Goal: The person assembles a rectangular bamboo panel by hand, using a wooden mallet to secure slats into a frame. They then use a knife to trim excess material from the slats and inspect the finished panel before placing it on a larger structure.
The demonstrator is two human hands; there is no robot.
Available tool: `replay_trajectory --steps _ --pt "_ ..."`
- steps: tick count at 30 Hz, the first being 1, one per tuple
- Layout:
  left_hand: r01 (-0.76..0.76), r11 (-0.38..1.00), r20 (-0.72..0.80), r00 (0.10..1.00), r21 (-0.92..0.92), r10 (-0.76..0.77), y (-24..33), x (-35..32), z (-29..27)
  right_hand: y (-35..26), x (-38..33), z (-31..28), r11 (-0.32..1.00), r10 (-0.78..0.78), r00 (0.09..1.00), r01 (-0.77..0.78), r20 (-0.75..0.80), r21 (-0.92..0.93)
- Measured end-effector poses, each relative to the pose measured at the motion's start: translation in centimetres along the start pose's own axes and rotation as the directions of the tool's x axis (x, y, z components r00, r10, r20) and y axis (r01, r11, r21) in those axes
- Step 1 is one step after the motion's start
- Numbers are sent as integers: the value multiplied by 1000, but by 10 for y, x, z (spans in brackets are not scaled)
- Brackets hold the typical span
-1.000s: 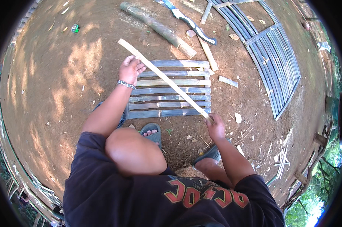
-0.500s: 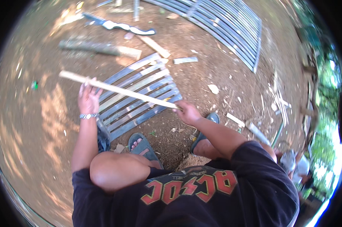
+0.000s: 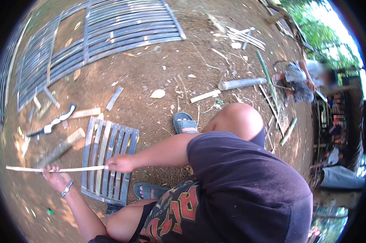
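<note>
A long, thin, pale bamboo strip (image 3: pixel 79 168) runs roughly level between my hands. My right hand (image 3: pixel 121 163) is closed on its right end, above a small slatted bamboo panel (image 3: pixel 97 194) on the ground. My left hand (image 3: pixel 55 177), with a metal watch band at the wrist, has its fingers around the strip farther left, and the strip's tip sticks out past it. Beyond my left hand lies a short round log (image 3: pixel 61 150). Past the log rests a large knife (image 3: pixel 49 126) with a black and white handle, by a flat wood piece (image 3: pixel 85 113).
A large slatted bamboo panel (image 3: pixel 130 24) lies on the dirt at the far left. Bamboo poles (image 3: pixel 244 83), thin strips (image 3: pixel 246 37) and shavings are scattered to the right. Another person (image 3: pixel 306 79) crouches at the far right. My sandalled feet (image 3: pixel 186 122) are beside the small panel.
The view has swung to the right, bringing the other person and more bamboo poles into sight. Both hands still have the strip; my left fingers, spread before, are now curled around it.
</note>
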State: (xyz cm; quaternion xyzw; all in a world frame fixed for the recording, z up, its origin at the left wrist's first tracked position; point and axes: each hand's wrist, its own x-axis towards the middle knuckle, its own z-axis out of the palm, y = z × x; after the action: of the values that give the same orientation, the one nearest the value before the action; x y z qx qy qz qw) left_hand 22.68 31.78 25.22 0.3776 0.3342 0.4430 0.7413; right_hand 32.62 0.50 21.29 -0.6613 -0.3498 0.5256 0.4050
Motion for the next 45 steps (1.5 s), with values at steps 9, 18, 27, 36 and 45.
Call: replay_trajectory --steps 9,18,27,36,45 --pt "0 950 -451 880 312 148 146 15 131 -181 -109 -89 965 20 987 -62 -161 -255" --pt "310 941 -301 918 134 -259 191 -96 303 -339 -348 -151 909 200 910 -310 -363 -278" --pt "457 884 280 839 101 -466 342 -187 524 -395 -513 -57 934 310 648 -344 -696 97" --pt "580 813 429 721 55 -544 374 -249 577 -440 -617 -12 734 430 506 286 -748 616" --pt "717 694 445 644 -66 -623 374 -299 616 -523 -740 -55 364 156 273 877 -949 313"
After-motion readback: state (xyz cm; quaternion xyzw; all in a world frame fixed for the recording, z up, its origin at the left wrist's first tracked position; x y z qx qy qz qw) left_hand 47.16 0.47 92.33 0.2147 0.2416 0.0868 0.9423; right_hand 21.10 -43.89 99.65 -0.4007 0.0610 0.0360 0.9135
